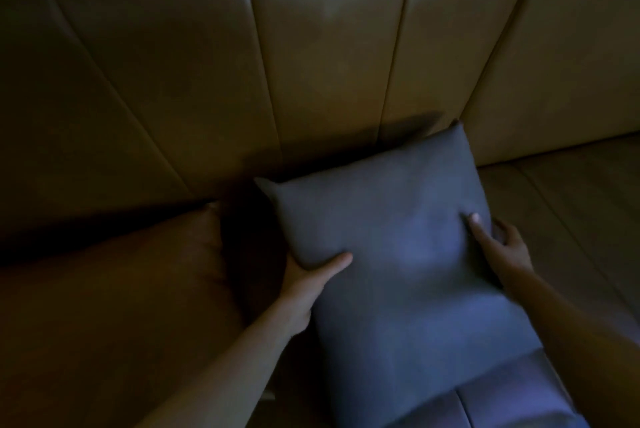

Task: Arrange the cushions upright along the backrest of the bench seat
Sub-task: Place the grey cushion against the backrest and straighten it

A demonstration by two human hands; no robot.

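While the light is dim and the colours hard to judge, the grey-blue cushion (381, 219) reads plainly: a square pillow in a smooth, matte cover with a faint sheen near its middle, its two upper corners drawn out into small soft points. It stands leaning back against the padded backrest (311, 63) of the bench (571, 192), its top edge tilted so that the right corner sits higher than the left. Its lower part merges with more grey-blue fabric toward the bottom of the view, where a second grey-blue cushion (512, 393) with a seam line lies below it; where one ends and the other begins is not clear.

The left hand (304, 285) has its grip closed on the cushion's left edge, thumb laid across the front face and the fingers hidden behind. The right hand (498, 244) clasps the right edge in the same way, thumb pressing into the front so the cover dimples, fingers wrapped round the side.

Just to the left, a brown cushion (121, 289) with a slight gloss lies on the seat, its upper right corner near the backrest and a dark gap separating it from the grey-blue one. The backrest is tan, leather-like, divided into panels by stitched seams.
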